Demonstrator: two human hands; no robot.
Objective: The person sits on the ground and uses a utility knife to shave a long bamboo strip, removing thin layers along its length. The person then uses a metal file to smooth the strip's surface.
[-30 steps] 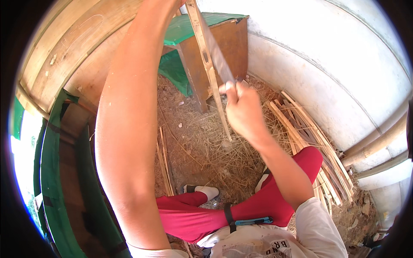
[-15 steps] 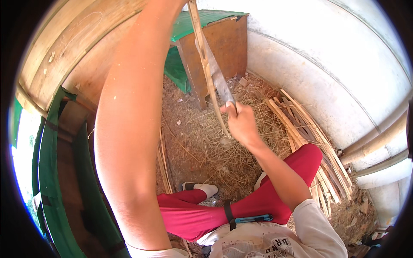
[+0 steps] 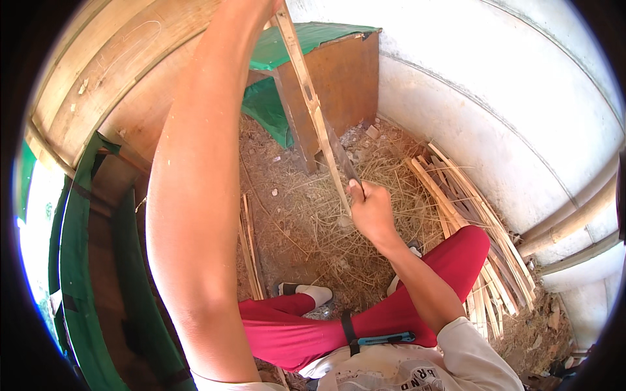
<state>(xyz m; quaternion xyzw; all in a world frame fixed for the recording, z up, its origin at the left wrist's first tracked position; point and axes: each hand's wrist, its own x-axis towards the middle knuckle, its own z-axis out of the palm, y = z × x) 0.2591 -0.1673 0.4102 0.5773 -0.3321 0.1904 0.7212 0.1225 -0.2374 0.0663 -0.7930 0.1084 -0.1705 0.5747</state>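
Observation:
A long pale strip of split bamboo (image 3: 303,72) slants from the top edge down to the middle. Its upper end is at my left hand (image 3: 272,8), which grips it but is mostly cut off by the upper edge. Below, my right hand (image 3: 375,212) is closed around the handle of a knife (image 3: 341,155). The blade points up and away, close along the strip's right side, seen nearly edge-on. Whether it touches the strip I cannot tell. The strip's lower end comes down just left of my right hand.
Shavings (image 3: 339,225) litter the dirt floor before my crossed legs. Split strips (image 3: 482,221) are piled at right by a pale wall (image 3: 469,111); others (image 3: 249,244) lie at left. A green-topped wooden box (image 3: 345,78) stands ahead. A blue cutter (image 3: 386,338) rests on my thigh.
My right hand has come slightly lower and to the right with the knife. The blade has turned from showing its broad side to nearly edge-on. The strip now looks straighter.

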